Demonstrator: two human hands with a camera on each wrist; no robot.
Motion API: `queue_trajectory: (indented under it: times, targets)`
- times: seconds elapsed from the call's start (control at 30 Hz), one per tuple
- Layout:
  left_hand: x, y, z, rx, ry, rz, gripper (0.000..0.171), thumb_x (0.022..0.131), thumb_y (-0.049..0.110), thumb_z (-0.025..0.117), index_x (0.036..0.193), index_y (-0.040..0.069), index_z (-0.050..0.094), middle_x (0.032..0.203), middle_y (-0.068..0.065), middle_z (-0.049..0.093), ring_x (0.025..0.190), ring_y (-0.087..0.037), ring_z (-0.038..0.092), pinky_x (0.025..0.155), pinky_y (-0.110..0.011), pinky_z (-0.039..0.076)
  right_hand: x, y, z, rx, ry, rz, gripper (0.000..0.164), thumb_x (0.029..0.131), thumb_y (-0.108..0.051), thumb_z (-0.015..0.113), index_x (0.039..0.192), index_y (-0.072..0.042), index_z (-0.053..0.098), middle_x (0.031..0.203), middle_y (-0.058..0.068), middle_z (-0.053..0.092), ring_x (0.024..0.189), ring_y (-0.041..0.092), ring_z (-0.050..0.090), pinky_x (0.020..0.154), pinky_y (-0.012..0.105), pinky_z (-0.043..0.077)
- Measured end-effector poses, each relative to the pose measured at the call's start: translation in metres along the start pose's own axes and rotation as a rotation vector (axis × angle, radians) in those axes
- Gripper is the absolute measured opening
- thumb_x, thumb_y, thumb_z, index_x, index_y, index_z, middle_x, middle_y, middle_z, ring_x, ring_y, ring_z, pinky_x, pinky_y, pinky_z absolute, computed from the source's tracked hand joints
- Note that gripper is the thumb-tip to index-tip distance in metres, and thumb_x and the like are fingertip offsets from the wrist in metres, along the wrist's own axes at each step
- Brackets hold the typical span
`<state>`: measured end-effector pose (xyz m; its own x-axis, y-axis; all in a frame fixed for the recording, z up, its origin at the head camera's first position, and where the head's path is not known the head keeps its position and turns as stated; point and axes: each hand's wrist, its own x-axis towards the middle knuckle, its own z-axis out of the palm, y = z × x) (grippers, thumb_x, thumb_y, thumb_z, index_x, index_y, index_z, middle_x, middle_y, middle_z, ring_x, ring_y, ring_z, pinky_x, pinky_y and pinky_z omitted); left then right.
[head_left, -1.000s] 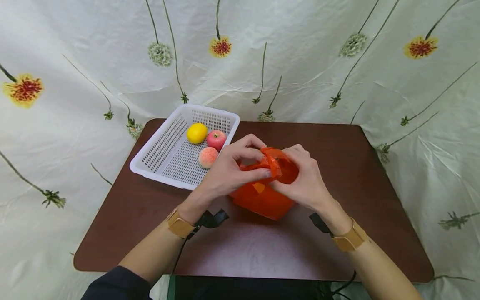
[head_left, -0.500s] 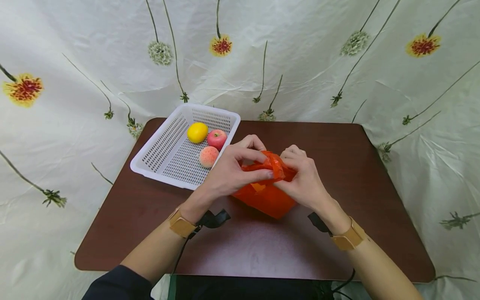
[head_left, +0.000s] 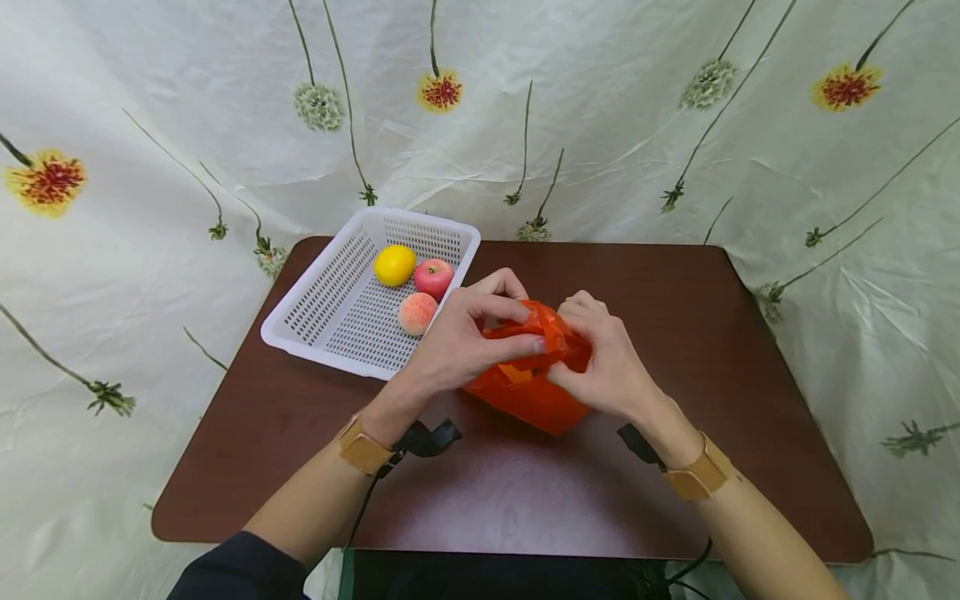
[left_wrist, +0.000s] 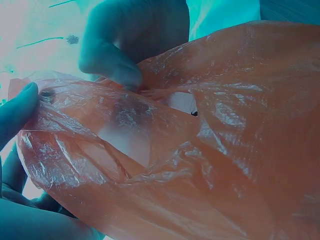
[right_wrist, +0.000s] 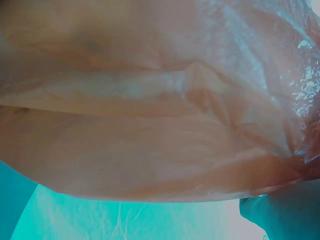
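A thin orange plastic bag [head_left: 540, 408] hangs between the two hands over the middle of the table, its mouth crumpled and bunched. The left hand [head_left: 468, 337] pinches the bag's mouth from the left, between thumb and fingertips. On the other side, the right hand [head_left: 611, 354] grips the mouth with curled fingers, its thumb pressing at the edge. Close up in the left wrist view, the glossy film [left_wrist: 250, 130] stretches between both hands, with a gap near the right thumb [left_wrist: 122, 72]. The right wrist view is nearly filled by the bag [right_wrist: 150, 155].
A white perforated plastic basket [head_left: 315, 354] stands at the table's back left, left of the hands. It holds a yellow lemon [head_left: 394, 265], a red apple [head_left: 433, 277] and a pinkish peach [head_left: 417, 313]. Behind the brown table [head_left: 675, 333] hangs a flower-printed cloth [head_left: 600, 108].
The right hand's fingers have curled in on the bag's mouth, and the round opening seen there earlier has collapsed. The left hand has kept its pinch almost in place. Basket and fruit are unmoved.
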<state>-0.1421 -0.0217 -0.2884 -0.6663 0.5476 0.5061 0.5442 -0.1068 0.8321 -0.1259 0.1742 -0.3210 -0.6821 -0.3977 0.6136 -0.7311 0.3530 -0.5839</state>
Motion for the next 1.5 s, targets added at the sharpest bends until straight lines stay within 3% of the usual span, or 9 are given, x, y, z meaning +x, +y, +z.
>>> queue_trajectory:
  times: [0.23, 0.47, 0.7, 0.9, 1.03, 1.23, 1.5]
  targets:
    - [0.001, -0.003, 0.0, 0.015, 0.018, -0.006, 0.011, 0.076, -0.002, 0.073, 0.086, 0.001, 0.073, 0.08, -0.015, 0.046, 0.079, -0.026, 0.044, 0.056, -0.032, 0.037, -0.003, 0.011, 0.005, -0.029, 0.004, 0.007, 0.022, 0.067, -0.002, 0.069, 0.083, -0.016, 0.064, 0.073, -0.009, 0.049, 0.081, 0.015, 0.043, 0.069, 0.029, 0.032]
    - [0.001, -0.005, 0.001, 0.008, 0.107, -0.053, 0.01, 0.081, 0.003, 0.071, 0.09, 0.001, 0.072, 0.074, -0.009, 0.053, 0.072, -0.023, 0.048, 0.059, -0.03, 0.039, -0.013, 0.037, 0.01, -0.053, -0.026, 0.082, 0.032, 0.071, -0.01, 0.071, 0.099, -0.025, 0.069, 0.089, -0.016, 0.058, 0.088, 0.01, 0.044, 0.07, 0.032, 0.039]
    - [0.0, -0.009, 0.002, 0.001, 0.169, -0.13, 0.009, 0.084, 0.009, 0.069, 0.091, 0.005, 0.073, 0.077, -0.007, 0.061, 0.071, -0.023, 0.05, 0.057, -0.03, 0.044, -0.014, 0.037, 0.01, -0.08, 0.005, 0.09, 0.024, 0.071, -0.011, 0.073, 0.092, -0.02, 0.068, 0.084, -0.013, 0.055, 0.087, 0.01, 0.044, 0.061, 0.027, 0.046]
    - [0.001, -0.013, 0.003, -0.017, 0.201, -0.167, 0.01, 0.084, 0.011, 0.069, 0.091, 0.005, 0.072, 0.083, -0.005, 0.066, 0.069, -0.024, 0.052, 0.055, -0.032, 0.046, -0.015, 0.038, 0.012, -0.096, 0.041, 0.082, 0.017, 0.07, -0.01, 0.071, 0.082, -0.02, 0.065, 0.079, -0.013, 0.053, 0.087, 0.01, 0.044, 0.057, 0.025, 0.044]
    - [0.002, -0.014, 0.005, 0.006, 0.231, -0.169, 0.009, 0.084, 0.012, 0.069, 0.086, 0.003, 0.07, 0.072, -0.009, 0.06, 0.063, -0.022, 0.046, 0.049, -0.029, 0.038, -0.016, 0.039, 0.012, -0.133, 0.09, 0.055, 0.014, 0.069, -0.011, 0.07, 0.077, -0.019, 0.061, 0.075, -0.013, 0.051, 0.085, 0.011, 0.044, 0.056, 0.024, 0.04]
    - [0.002, -0.018, 0.006, 0.066, 0.286, -0.236, 0.013, 0.085, 0.016, 0.069, 0.081, 0.004, 0.067, 0.062, -0.011, 0.049, 0.06, -0.021, 0.045, 0.047, -0.027, 0.038, -0.018, 0.04, 0.012, -0.163, 0.177, 0.047, 0.016, 0.069, -0.011, 0.072, 0.074, -0.02, 0.06, 0.074, -0.014, 0.053, 0.083, 0.011, 0.044, 0.058, 0.023, 0.039]
    - [0.003, -0.05, 0.003, 0.159, 0.3, -0.329, 0.021, 0.084, 0.034, 0.068, 0.075, 0.015, 0.067, 0.058, -0.005, 0.049, 0.055, -0.018, 0.044, 0.043, -0.026, 0.033, -0.019, 0.042, 0.01, -0.178, 0.25, 0.046, 0.018, 0.068, -0.011, 0.076, 0.077, -0.019, 0.063, 0.075, -0.013, 0.055, 0.085, 0.013, 0.046, 0.061, 0.023, 0.042]
